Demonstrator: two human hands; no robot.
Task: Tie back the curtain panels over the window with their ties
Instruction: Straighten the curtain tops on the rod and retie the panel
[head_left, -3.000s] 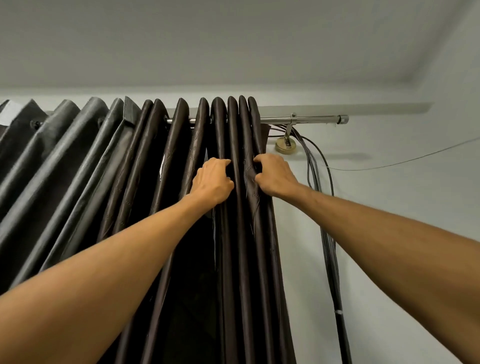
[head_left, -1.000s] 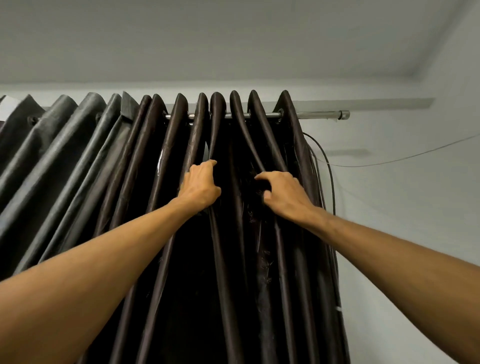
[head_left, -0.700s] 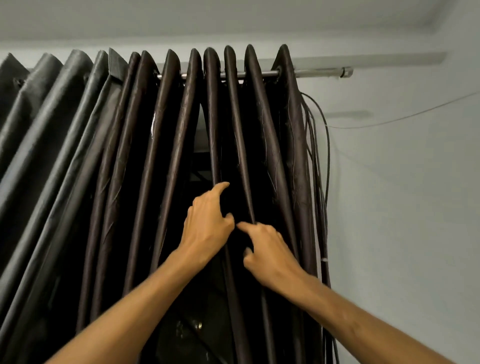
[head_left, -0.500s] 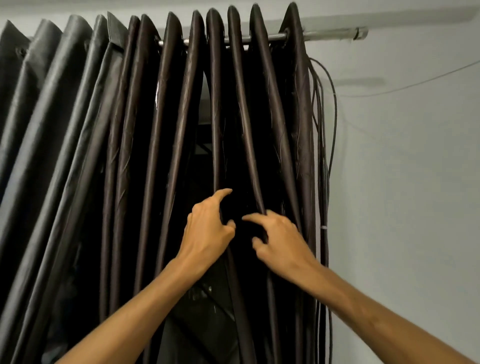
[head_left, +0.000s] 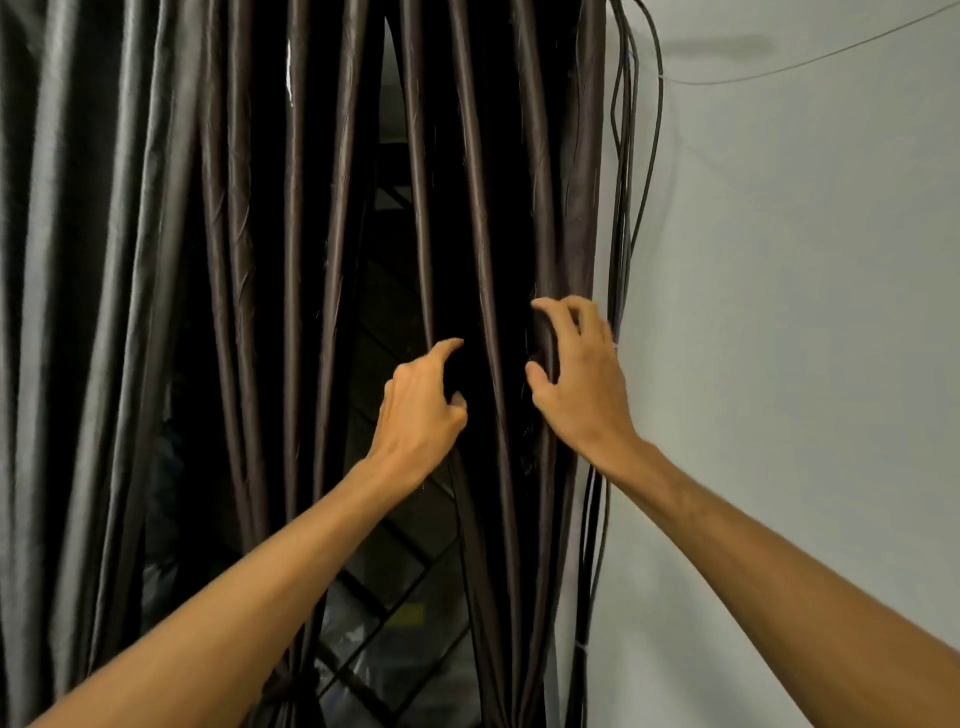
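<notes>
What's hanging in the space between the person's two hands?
In the head view, one narrow curtain fold hangs between the left hand and the right hand, with dark shadow around it.

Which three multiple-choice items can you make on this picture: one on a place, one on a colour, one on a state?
1. Where do the cables hang?
A. right of the curtain, along the wall
B. left of it
C. on a table

2. What colour is the curtain?
A. white
B. red
C. dark brown

3. How is the curtain?
A. tied back
B. hanging loose, no tie seen
C. lying on the floor

Answers:
1 A: they run down beside its right edge.
2 C: every fold is dark brown.
3 B: the folds fall straight and no tie shows.
</notes>
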